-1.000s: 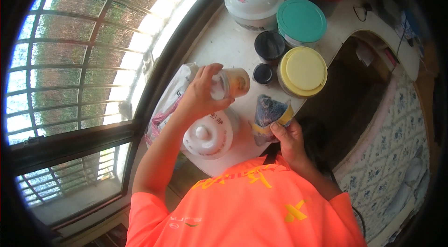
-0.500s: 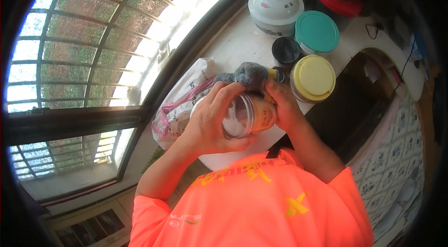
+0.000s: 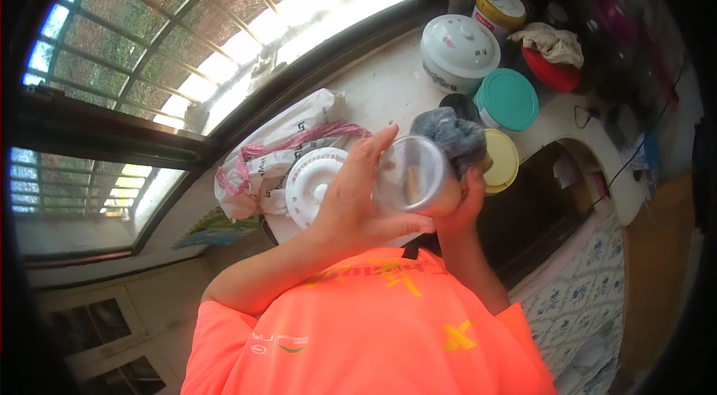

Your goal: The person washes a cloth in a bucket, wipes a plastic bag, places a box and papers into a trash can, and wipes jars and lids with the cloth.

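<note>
A clear plastic jar [image 3: 411, 175] is tilted in front of my chest, its round end facing up and left. My right hand [image 3: 464, 208] grips it from the right and below. A fuzzy grey cloth [image 3: 447, 132] lies against the jar's far side, close to the right fingertips; whether those fingers also pinch it, I cannot tell. Beside the jar's round end, my left hand [image 3: 357, 197] has its fingers stretched and the thumb apart. Behind the left hand is a white lidded porcelain pot [image 3: 302, 175], partly covered by it.
A white plastic bag [image 3: 254, 160] with pink ties lies by the window. Farther back stand a large white lidded pot [image 3: 459, 48], a teal-lidded tub [image 3: 509, 100], a yellow-lidded tub [image 3: 502, 161] and a dark container [image 3: 459, 104]. A red container [image 3: 553, 72] has a beige cloth [image 3: 549, 42] on top.
The left hand has opened off the jar. The right hand has turned the jar so its round end faces upward, and the cloth shifted right with it. The view has turned, revealing the nearer porcelain pot.
</note>
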Demonstrator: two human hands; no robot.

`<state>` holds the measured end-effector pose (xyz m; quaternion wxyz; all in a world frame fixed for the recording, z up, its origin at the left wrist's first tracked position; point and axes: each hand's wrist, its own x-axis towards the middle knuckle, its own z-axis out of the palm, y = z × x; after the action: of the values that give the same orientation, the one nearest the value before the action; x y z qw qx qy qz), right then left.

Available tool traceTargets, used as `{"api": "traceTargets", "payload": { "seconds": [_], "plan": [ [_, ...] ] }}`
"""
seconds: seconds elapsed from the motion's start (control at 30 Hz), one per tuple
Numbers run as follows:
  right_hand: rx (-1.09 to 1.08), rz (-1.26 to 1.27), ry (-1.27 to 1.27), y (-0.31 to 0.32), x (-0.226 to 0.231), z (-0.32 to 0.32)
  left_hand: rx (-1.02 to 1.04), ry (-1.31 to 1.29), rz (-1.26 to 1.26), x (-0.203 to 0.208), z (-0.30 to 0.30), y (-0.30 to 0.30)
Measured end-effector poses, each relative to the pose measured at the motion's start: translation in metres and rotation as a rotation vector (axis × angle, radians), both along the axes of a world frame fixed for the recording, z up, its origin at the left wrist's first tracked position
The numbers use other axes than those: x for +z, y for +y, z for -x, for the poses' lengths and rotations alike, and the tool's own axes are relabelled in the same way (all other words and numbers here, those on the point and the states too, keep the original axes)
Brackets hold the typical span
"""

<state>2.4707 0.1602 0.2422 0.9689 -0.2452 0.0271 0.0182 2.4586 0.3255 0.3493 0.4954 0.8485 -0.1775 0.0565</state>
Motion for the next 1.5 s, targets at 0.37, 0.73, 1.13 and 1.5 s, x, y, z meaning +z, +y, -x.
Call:
{"api": "traceTargets", "payload": {
  "seconds": [0.37,0.73,1.13,1.5],
  "plan": [
    [0.338,0.243,-0.030,0.003,0.044,0.007,-0.159,-0.194,-0.088,0.010,0.006,0.018],
    [0.330,1.113,-0.147,0.042,0.098,-0.117,0.143,-0.233,0.076,-0.005,0.027,0.101],
    [0.533,2.777,-0.877,0.084,0.101,-0.353,0.374,-0.206,0.032,-0.039,0.027,0.153],
    [0.766,2.860,-0.107,0.113,-0.073,-0.351,0.464,-0.131,0.012,-0.053,0.024,0.162]
  ]
}}
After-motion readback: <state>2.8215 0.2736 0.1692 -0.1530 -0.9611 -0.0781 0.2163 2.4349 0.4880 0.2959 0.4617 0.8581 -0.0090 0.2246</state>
